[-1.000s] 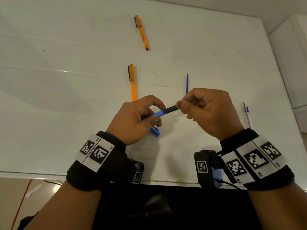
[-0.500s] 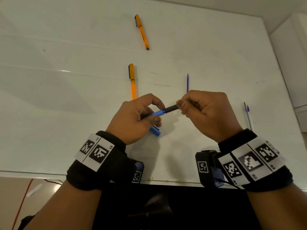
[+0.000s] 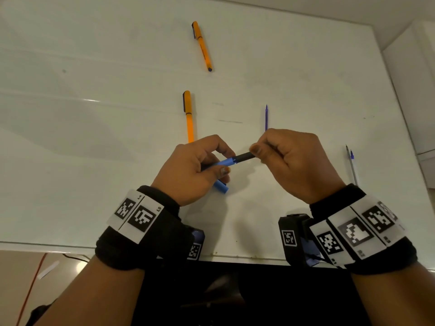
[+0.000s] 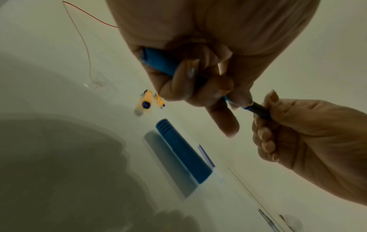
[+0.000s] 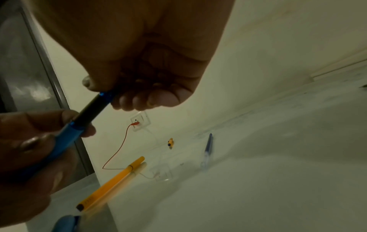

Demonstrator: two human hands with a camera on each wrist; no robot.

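Both hands hold one blue pen (image 3: 227, 162) just above the white table (image 3: 94, 137). My left hand (image 3: 200, 168) grips its blue barrel (image 4: 164, 64) with curled fingers. My right hand (image 3: 282, 156) pinches the pen's black front section (image 3: 244, 157) between thumb and fingers; the tip is hidden inside that hand. In the right wrist view the black section (image 5: 89, 109) runs from the blue barrel (image 5: 63, 141) up into my right fingers. A blue pen cap (image 3: 221, 187) lies on the table under my left hand, large in the left wrist view (image 4: 182, 150).
Two orange pens lie farther back, one near (image 3: 188, 114), one far (image 3: 202, 45). A thin blue refill (image 3: 266, 116) lies behind my right hand. A clear pen with a blue cap (image 3: 352, 164) lies at the right. The table's front edge (image 3: 235, 256) is close to my wrists.
Both hands keep hold of the pen in the same place. My right wrist has turned slightly; the pen itself has barely moved.
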